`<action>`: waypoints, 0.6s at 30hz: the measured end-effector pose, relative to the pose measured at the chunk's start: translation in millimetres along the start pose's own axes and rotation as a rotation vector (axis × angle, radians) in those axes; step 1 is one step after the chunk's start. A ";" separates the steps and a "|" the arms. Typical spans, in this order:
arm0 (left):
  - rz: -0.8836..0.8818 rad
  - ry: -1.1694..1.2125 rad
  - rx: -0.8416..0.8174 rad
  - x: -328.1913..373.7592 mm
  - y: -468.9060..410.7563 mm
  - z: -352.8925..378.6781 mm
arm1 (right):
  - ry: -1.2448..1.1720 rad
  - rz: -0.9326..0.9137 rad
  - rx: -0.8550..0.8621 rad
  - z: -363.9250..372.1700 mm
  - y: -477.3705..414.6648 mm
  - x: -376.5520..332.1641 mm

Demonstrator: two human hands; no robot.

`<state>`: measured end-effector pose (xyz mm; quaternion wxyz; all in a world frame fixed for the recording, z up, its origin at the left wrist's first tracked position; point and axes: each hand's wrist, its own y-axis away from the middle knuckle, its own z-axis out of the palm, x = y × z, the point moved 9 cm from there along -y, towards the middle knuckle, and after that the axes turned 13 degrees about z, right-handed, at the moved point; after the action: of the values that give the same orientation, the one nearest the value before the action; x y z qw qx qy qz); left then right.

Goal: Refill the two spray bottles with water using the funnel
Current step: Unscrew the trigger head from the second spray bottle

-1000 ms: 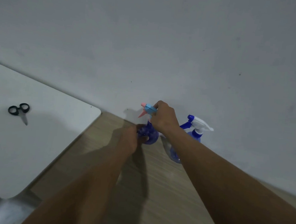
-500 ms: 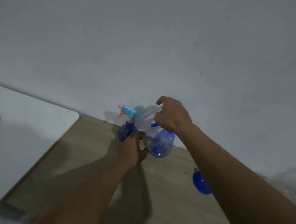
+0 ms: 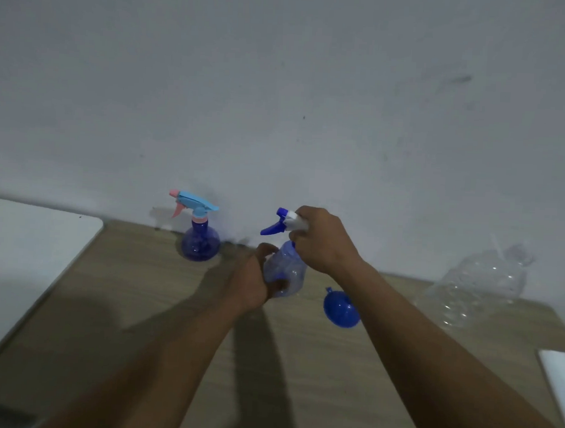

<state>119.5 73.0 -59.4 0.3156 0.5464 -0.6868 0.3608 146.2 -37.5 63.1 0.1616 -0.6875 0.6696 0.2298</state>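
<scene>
A clear blue spray bottle (image 3: 288, 273) with a white and blue trigger head (image 3: 282, 222) is held above the wooden table (image 3: 139, 304). My left hand (image 3: 254, 282) grips its body from the left. My right hand (image 3: 322, 239) is closed around its neck and trigger head. A second spray bottle (image 3: 200, 242), dark blue with a light blue and pink head, stands alone by the wall to the left. A blue funnel (image 3: 340, 308) lies on the table just right of the held bottle, partly behind my right forearm.
A large clear plastic water bottle (image 3: 480, 283) lies tilted against the wall at the right. A white tabletop (image 3: 27, 249) borders the wooden table on the left. A white object (image 3: 560, 375) shows at the right edge.
My left hand has left the pink-headed bottle and now grips the clear blue one. My right hand closed on that bottle's trigger head. The view swung right; the scissors are out of sight.
</scene>
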 end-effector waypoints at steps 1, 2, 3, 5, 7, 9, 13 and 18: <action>0.000 0.046 -0.036 6.0 3.8 7.6 | -0.037 0.005 -0.003 -7.7 9.2 7.9; -0.006 0.082 -0.055 13.2 7.4 14.5 | -0.071 0.012 -0.005 -15.1 19.2 15.8; 0.002 0.116 -0.074 23.5 12.2 22.6 | -0.103 0.027 -0.007 -22.0 29.8 24.8; 0.022 0.144 -0.141 39.7 22.8 43.1 | -0.157 0.058 0.001 -35.5 51.9 43.3; 0.051 0.101 -0.186 64.1 38.8 63.6 | -0.215 0.090 0.026 -48.9 74.4 64.5; 0.045 0.114 -0.180 73.8 52.9 82.9 | -0.300 0.130 0.050 -59.4 96.6 89.2; 0.045 0.163 -0.204 87.9 81.8 128.2 | -0.483 0.211 0.135 -69.9 138.3 147.0; 0.065 0.189 -0.201 92.4 112.5 164.6 | -0.679 0.323 0.196 -52.9 177.1 202.3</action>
<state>-15.8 -97.6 -88.9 0.4201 0.4530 -0.7041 0.3501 -25.3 -245.8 15.1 0.4008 -0.4391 0.6966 0.4016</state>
